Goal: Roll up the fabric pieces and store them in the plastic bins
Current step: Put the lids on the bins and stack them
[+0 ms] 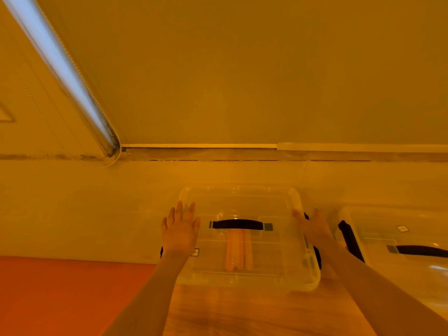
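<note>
A clear plastic bin (300, 275) with its lid on and a black handle (237, 224) on top sits in front of me on the wooden surface. Through the lid I see pale rolled fabric pieces (238, 249) lying side by side inside. My left hand (180, 230) lies flat with straight fingers at the lid's left edge. At the lid's right edge is my right hand (314, 227), fingers extended, beside a black side latch (317, 257). Whether either palm presses the lid I cannot tell.
A second clear lidded bin (412, 221) with black handle and latch stands close on the right. An orange sheet (72, 294) covers the surface at the lower left. A pale wall and a window blind rise behind the bins.
</note>
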Available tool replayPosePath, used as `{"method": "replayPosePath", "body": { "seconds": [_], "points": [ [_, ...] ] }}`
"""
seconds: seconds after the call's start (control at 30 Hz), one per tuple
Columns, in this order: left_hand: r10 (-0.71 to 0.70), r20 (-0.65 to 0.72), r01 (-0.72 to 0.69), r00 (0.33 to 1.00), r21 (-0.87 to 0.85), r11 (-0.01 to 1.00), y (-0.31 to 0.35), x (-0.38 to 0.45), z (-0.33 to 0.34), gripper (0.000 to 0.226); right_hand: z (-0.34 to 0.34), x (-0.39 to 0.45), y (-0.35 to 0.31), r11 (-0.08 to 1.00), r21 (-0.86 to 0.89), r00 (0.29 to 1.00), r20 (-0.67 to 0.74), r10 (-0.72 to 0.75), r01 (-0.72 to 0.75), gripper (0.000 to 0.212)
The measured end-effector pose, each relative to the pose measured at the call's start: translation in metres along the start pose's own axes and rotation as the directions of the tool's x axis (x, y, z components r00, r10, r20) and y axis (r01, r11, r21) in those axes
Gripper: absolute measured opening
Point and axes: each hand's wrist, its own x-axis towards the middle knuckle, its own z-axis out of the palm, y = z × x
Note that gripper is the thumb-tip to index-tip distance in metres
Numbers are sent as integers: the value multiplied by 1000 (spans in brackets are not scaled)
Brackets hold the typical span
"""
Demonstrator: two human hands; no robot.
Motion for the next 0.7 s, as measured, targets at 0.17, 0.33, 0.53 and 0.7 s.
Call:
{"method": "replayPosePath", "body": {
  "seconds": [0.17, 0.33, 0.53, 0.7],
  "points": [
    [154, 0, -154, 988, -46, 987, 32, 6, -10, 53, -7, -13, -1, 999, 24, 999, -25, -26, 27, 76],
    [336, 35, -330, 941, -108, 938, 93, 6, -10, 51, -6, -11, 5, 993, -54, 989, -92, -114, 109, 46],
    [376, 141, -354, 916, -159, 922, 144, -4, 4, 52, 1, -16, 0, 991, -5, 990, -50, -135, 135, 44],
    [369, 148, -366, 917, -49, 929, 151, -7, 13, 53, 6, -19, -6, 990, -85, 993, -23, -116, 114, 53]
  ]
}}
